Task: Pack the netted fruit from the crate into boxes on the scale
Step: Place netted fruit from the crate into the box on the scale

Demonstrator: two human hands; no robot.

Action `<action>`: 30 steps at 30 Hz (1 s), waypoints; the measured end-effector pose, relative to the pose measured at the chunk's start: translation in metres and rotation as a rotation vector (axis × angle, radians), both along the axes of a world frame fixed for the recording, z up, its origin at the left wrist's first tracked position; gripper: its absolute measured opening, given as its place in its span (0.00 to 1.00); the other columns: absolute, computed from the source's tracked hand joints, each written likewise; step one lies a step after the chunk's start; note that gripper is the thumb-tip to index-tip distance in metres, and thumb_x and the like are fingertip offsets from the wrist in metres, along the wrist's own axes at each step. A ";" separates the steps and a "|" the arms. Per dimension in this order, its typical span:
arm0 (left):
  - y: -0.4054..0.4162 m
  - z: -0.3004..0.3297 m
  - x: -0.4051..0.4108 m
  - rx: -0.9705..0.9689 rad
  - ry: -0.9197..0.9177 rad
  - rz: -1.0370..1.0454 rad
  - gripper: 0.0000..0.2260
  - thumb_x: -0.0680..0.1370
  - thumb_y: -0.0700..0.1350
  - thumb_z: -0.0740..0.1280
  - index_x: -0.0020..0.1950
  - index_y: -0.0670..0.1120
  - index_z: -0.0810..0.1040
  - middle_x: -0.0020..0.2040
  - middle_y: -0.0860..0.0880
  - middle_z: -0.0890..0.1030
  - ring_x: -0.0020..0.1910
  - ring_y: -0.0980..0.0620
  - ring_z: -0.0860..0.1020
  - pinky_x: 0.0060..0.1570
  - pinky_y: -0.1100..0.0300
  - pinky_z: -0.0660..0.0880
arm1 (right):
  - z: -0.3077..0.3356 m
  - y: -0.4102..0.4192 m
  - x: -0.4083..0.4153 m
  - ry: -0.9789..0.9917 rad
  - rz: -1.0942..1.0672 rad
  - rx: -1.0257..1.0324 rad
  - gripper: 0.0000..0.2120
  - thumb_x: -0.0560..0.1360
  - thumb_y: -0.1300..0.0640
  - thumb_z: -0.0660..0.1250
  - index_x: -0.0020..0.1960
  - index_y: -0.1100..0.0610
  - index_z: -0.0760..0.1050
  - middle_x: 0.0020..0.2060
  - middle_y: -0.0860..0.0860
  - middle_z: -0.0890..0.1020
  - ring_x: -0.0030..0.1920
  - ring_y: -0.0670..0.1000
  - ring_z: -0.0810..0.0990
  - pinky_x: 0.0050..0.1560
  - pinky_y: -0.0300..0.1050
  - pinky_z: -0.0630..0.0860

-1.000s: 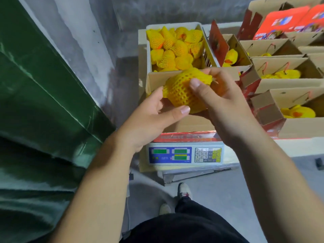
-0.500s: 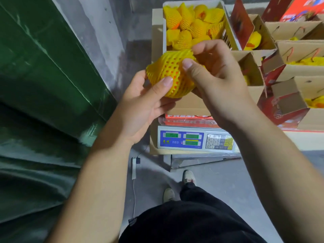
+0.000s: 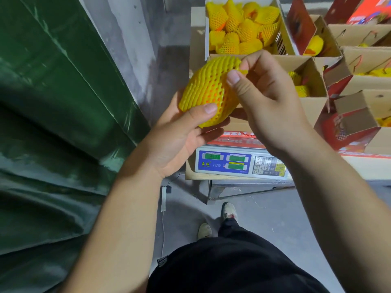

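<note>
A fruit in yellow foam netting [image 3: 208,89] is held up in front of me over the scale. My left hand [image 3: 182,134] cradles it from below, thumb pressed on its near side. My right hand [image 3: 264,102] pinches the net's upper right end between thumb and fingers. Behind them the white crate [image 3: 207,28] holds several more netted fruits [image 3: 243,28]. An open cardboard box [image 3: 309,81] stands on the scale [image 3: 232,162], with netted fruit visible inside at its right.
More open gift boxes [image 3: 364,66] with yellow fruit line the right side on a low platform. A green tarp [image 3: 53,123] fills the left. A cable and plug [image 3: 167,190] lie on the concrete floor near my shoes [image 3: 228,210].
The fruit has come nearer and leftward, away from over the box. My right hand shifted from covering its top to pinching the net's end. The camera tilted down.
</note>
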State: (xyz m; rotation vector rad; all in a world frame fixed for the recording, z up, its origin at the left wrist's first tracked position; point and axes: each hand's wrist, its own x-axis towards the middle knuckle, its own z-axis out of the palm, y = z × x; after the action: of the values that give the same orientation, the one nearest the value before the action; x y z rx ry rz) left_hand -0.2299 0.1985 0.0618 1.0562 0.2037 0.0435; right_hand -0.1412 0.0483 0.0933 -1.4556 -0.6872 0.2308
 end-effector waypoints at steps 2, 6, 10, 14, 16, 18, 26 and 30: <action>-0.001 -0.001 -0.001 0.033 -0.026 0.001 0.29 0.79 0.42 0.73 0.78 0.47 0.67 0.68 0.38 0.80 0.61 0.36 0.83 0.58 0.47 0.80 | -0.001 -0.002 -0.001 0.014 -0.052 0.022 0.07 0.83 0.60 0.66 0.51 0.58 0.68 0.43 0.58 0.71 0.43 0.56 0.70 0.41 0.66 0.72; -0.004 -0.002 0.000 0.191 -0.056 0.008 0.31 0.74 0.53 0.77 0.74 0.48 0.73 0.68 0.41 0.81 0.65 0.37 0.82 0.60 0.41 0.81 | -0.007 -0.006 -0.008 0.229 -0.065 -0.010 0.24 0.75 0.50 0.74 0.64 0.58 0.68 0.58 0.59 0.81 0.60 0.59 0.82 0.60 0.66 0.79; -0.009 -0.012 0.001 0.363 -0.021 0.026 0.27 0.69 0.65 0.79 0.66 0.58 0.81 0.61 0.47 0.86 0.57 0.42 0.86 0.49 0.47 0.85 | -0.018 -0.016 -0.016 0.436 0.083 -0.059 0.18 0.79 0.51 0.71 0.64 0.60 0.77 0.58 0.61 0.84 0.60 0.62 0.84 0.59 0.66 0.81; -0.019 -0.023 0.007 0.465 0.015 0.044 0.20 0.73 0.67 0.74 0.64 0.65 0.81 0.59 0.56 0.86 0.50 0.46 0.88 0.44 0.57 0.84 | -0.021 -0.029 0.002 0.375 -0.073 -0.106 0.14 0.77 0.53 0.75 0.61 0.56 0.80 0.55 0.58 0.86 0.58 0.60 0.85 0.58 0.66 0.82; -0.019 -0.025 0.012 0.559 0.064 0.115 0.17 0.75 0.67 0.71 0.63 0.69 0.78 0.58 0.66 0.84 0.48 0.52 0.88 0.41 0.64 0.82 | -0.012 -0.038 0.026 0.232 -0.243 -0.078 0.15 0.74 0.50 0.76 0.58 0.53 0.80 0.53 0.54 0.86 0.57 0.57 0.85 0.57 0.64 0.82; -0.015 -0.026 0.018 0.627 0.098 0.147 0.17 0.77 0.62 0.69 0.66 0.65 0.78 0.58 0.68 0.83 0.50 0.55 0.87 0.43 0.63 0.82 | -0.001 -0.049 0.056 -0.030 -0.445 -0.083 0.17 0.74 0.45 0.76 0.58 0.52 0.79 0.51 0.51 0.86 0.55 0.52 0.85 0.58 0.57 0.83; -0.009 0.001 0.050 1.016 0.047 0.077 0.13 0.83 0.54 0.67 0.67 0.61 0.78 0.61 0.64 0.81 0.59 0.61 0.80 0.63 0.50 0.78 | -0.003 -0.074 0.126 -0.377 -0.436 -1.116 0.28 0.77 0.42 0.72 0.72 0.54 0.74 0.62 0.62 0.81 0.56 0.62 0.79 0.49 0.47 0.68; -0.015 0.003 0.056 0.956 0.017 0.087 0.09 0.83 0.51 0.68 0.63 0.59 0.82 0.55 0.64 0.83 0.56 0.66 0.80 0.59 0.60 0.77 | -0.005 -0.061 0.082 -0.323 -0.377 -0.872 0.22 0.80 0.47 0.69 0.71 0.55 0.76 0.66 0.54 0.81 0.64 0.57 0.79 0.61 0.48 0.75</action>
State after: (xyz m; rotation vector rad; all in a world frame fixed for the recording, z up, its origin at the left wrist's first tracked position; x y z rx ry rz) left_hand -0.1744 0.1836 0.0652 1.9997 0.2499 0.2268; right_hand -0.0594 -0.0130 0.0878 -2.4628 -0.5698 -0.0166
